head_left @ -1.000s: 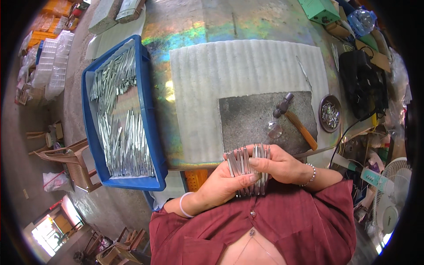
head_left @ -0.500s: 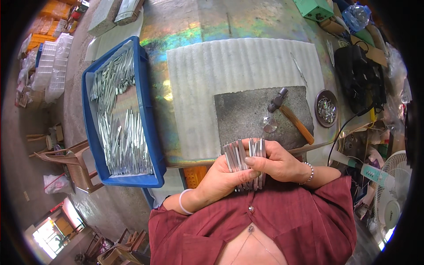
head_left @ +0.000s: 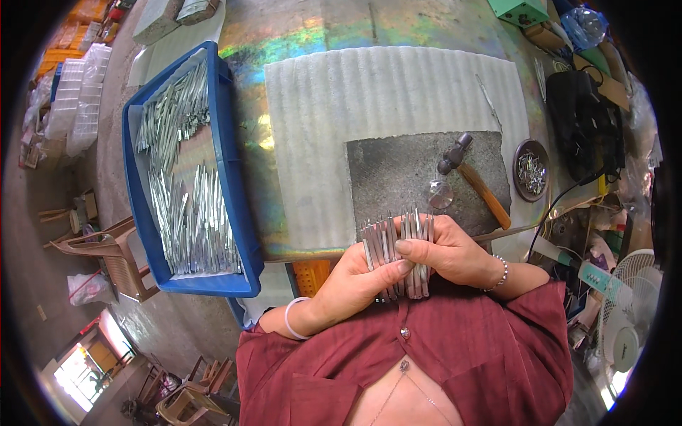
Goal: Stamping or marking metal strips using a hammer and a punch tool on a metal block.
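Close to my body, at the near edge of the table, my left hand (head_left: pixel 361 275) is closed around a bundle of slim silvery metal rods (head_left: pixel 380 245). My right hand (head_left: pixel 458 257) grips a second bundle of the same rods (head_left: pixel 418 228) right beside it. The rods stand roughly upright with narrow tips on top, and both thumbs press across them from the front. Their lower ends show below the thumbs. Just beyond my hands lies a dark grey slab (head_left: pixel 398 170), bearing a hammer (head_left: pixel 480 190) with a wooden handle and a small clear round disc (head_left: pixel 440 194).
A blue tray (head_left: pixel 245 213) on the left holds many similar rods in two heaps. White foam sheet (head_left: pixel 305 128) lies under the slab, with one thin rod (head_left: pixel 489 99) on it. To the right are a round dish (head_left: pixel 521 190) of small metal parts and a black cable (head_left: pixel 561 195).
The view has shifted slightly. Both hands keep their hold on the rods; the right-hand bundle shows a little higher and more fanned out between the fingers.
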Demonstrator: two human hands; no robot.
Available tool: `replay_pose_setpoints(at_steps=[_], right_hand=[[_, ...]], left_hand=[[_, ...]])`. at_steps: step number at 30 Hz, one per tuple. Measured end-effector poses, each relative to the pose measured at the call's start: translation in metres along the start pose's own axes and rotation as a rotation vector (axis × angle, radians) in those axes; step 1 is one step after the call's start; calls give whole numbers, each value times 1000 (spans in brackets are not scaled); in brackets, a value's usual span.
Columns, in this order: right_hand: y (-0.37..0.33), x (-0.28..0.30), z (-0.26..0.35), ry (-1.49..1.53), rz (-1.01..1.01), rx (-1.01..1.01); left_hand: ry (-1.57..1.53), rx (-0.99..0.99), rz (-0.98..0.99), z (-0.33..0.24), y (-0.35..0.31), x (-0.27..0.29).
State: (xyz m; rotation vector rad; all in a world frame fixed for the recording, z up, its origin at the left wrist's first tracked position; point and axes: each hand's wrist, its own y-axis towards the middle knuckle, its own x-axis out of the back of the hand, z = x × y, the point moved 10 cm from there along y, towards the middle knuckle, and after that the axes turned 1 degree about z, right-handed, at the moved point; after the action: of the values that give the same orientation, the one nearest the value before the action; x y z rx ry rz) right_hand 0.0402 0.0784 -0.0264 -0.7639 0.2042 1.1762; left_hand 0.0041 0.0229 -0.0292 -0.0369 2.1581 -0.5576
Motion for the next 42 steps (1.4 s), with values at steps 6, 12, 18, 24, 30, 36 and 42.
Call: replay_pose_setpoints(at_steps=[6,12,18,24,30,36,42], right_hand=[[1,2,7,-69,-28,49],[1,3,13,-109,-27,94],[1,5,7,-94,-12,74],[0,3,8,-54,-3,50],[-1,8,6,21,-23,61],[-1,10,0,108,1,39],[0,12,-2,138,-12,53]], left_hand=[[-6,-25,14,-4,4,-1],[37,0,-83,0,4,7],[40,-13,-59,0,5,7],[-19,-36,-39,-1,6,4],[11,7,-72,-2,8,1],[9,1,-104,-4,9,1],[-8,-5,-63,-5,9,0]])
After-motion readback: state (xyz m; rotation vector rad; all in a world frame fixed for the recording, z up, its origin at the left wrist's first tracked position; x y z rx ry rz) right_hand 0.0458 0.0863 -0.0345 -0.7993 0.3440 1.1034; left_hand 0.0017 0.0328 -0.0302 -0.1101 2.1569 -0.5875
